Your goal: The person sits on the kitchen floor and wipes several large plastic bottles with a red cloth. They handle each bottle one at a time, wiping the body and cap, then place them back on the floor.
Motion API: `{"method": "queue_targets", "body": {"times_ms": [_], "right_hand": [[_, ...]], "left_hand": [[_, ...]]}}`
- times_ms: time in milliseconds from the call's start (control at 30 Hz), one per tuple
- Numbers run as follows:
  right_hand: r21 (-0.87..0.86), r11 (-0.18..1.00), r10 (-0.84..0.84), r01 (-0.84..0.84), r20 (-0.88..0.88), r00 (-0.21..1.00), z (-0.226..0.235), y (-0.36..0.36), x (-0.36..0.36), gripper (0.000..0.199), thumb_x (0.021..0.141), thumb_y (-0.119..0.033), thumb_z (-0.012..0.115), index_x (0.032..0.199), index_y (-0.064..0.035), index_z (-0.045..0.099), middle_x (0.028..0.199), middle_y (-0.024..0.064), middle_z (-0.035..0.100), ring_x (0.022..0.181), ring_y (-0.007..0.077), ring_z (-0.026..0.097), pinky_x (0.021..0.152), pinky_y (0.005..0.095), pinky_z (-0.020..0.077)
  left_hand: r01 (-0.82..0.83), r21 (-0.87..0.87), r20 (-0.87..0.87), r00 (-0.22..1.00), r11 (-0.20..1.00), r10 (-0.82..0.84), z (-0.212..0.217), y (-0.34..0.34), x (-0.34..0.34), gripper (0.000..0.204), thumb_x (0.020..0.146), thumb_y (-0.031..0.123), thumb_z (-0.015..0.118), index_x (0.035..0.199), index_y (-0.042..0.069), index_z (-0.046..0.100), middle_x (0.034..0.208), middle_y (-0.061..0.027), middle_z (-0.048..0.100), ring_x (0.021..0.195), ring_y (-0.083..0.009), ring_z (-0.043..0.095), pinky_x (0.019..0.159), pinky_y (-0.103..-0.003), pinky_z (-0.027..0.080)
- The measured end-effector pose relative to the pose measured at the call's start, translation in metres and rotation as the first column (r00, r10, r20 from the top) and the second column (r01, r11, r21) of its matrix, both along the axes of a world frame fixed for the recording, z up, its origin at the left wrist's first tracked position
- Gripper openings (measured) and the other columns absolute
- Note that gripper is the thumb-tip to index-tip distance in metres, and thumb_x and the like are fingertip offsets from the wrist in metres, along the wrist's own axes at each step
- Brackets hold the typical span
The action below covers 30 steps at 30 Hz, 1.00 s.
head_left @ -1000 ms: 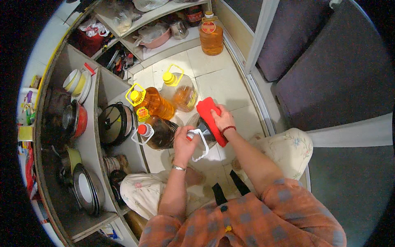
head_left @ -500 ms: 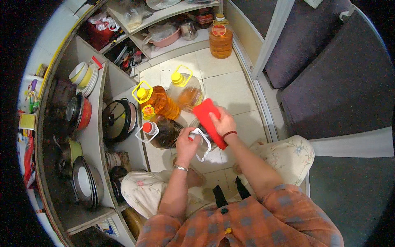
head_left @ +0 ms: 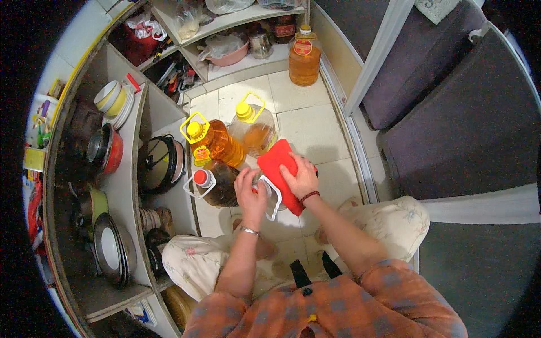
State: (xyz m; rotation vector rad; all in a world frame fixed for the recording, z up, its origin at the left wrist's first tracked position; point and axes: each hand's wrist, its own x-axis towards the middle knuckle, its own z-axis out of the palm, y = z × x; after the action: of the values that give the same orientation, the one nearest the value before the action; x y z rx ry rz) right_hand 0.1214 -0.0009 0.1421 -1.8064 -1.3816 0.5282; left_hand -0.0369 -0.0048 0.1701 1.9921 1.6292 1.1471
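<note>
My right hand [head_left: 302, 178] presses a red cloth [head_left: 280, 172] against the top and side of a clear plastic jug on the tiled floor. My left hand [head_left: 251, 193] grips that jug's cap area beside its white handle [head_left: 273, 197]; the jug body is mostly hidden by both hands. Just to the left stands a dark oil jug with a red cap [head_left: 214, 183]. Behind it are two amber oil jugs with yellow caps and handles [head_left: 213, 142] [head_left: 256, 127].
A larger amber oil bottle [head_left: 304, 56] stands at the far wall. Open shelves on the left hold a black cooker pot [head_left: 158, 163], stacked bowls [head_left: 112, 98], a red pot [head_left: 107, 149] and plates [head_left: 110, 253]. A dark cushioned seat [head_left: 451, 112] fills the right. My knees are at the bottom.
Both hands stay on the jug with the red cloth; the cloth has shifted slightly lower over the jug. The view has tilted a little.
</note>
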Motion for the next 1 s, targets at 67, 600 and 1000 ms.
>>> {"method": "queue_targets", "body": {"times_ms": [67,600,1000], "right_hand": [[0.038,0.999,-0.017,0.019,-0.054,0.998,-0.013,0.003,0.006,0.048,0.085,-0.039,0.062,0.122,-0.0098,0.057,0.112,0.0185,0.061,0.107,0.0346,0.057,0.092,0.0427,0.0449],[-0.154,0.925,-0.381,0.349,-0.402,0.833,-0.05,-0.01,-0.002,0.055,0.089,-0.039,0.059,0.131,-0.0051,0.046,0.119,0.0214,0.057,0.11,0.0359,0.054,0.096,0.0421,0.0416],[-0.087,0.964,-0.265,0.252,-0.41,0.873,-0.039,0.003,0.013,0.047,0.093,-0.036,0.053,0.127,-0.0033,0.05,0.115,0.0229,0.059,0.106,0.0384,0.056,0.094,0.0436,0.0425]], "left_hand": [[0.071,0.09,-0.026,0.997,0.993,-0.069,-0.002,0.001,0.002,0.021,0.082,0.003,0.057,0.102,0.006,0.064,0.104,-0.014,0.061,0.098,-0.0326,0.058,0.087,-0.038,0.046],[-0.108,-0.148,0.304,0.941,0.983,0.149,-0.009,0.008,0.011,0.014,0.086,0.003,0.06,0.095,0.003,0.069,0.09,-0.0103,0.066,0.083,-0.0212,0.062,0.078,-0.03,0.048],[0.086,-0.088,0.142,0.987,0.992,-0.073,0.004,0.008,0.016,0.027,0.082,0.007,0.065,0.109,0.002,0.064,0.111,-0.0157,0.062,0.105,-0.0294,0.06,0.093,-0.035,0.046]]}}
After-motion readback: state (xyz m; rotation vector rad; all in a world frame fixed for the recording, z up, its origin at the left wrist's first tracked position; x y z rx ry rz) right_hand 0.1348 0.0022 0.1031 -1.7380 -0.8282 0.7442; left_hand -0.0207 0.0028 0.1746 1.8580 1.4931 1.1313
